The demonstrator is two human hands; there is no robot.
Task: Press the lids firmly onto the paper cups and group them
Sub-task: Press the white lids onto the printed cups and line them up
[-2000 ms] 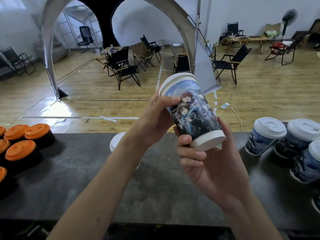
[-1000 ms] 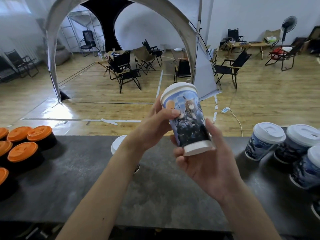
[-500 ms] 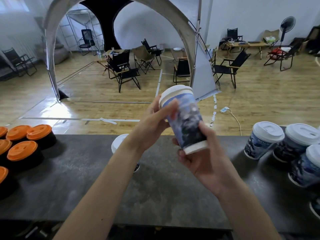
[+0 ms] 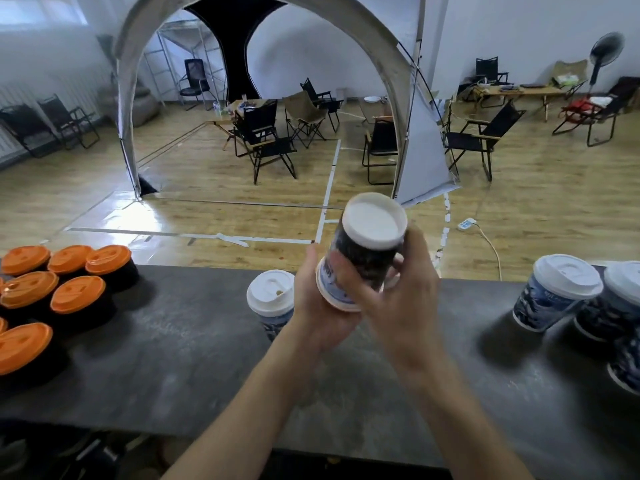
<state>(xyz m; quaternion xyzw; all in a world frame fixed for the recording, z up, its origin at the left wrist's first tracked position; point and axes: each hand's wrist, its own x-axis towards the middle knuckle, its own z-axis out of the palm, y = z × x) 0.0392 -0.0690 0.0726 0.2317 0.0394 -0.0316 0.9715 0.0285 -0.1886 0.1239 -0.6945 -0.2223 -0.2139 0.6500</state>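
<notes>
Left hand [image 4: 308, 308] grips the tilted paper cup [image 4: 365, 258] from below, right hand [image 4: 403, 306] wraps its side

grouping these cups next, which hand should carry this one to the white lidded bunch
Probably the right hand: it grips the cup, and the bunch of white-lidded cups stands on its side.

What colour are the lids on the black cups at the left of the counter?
The lids are orange; the head view shows them best.
</notes>
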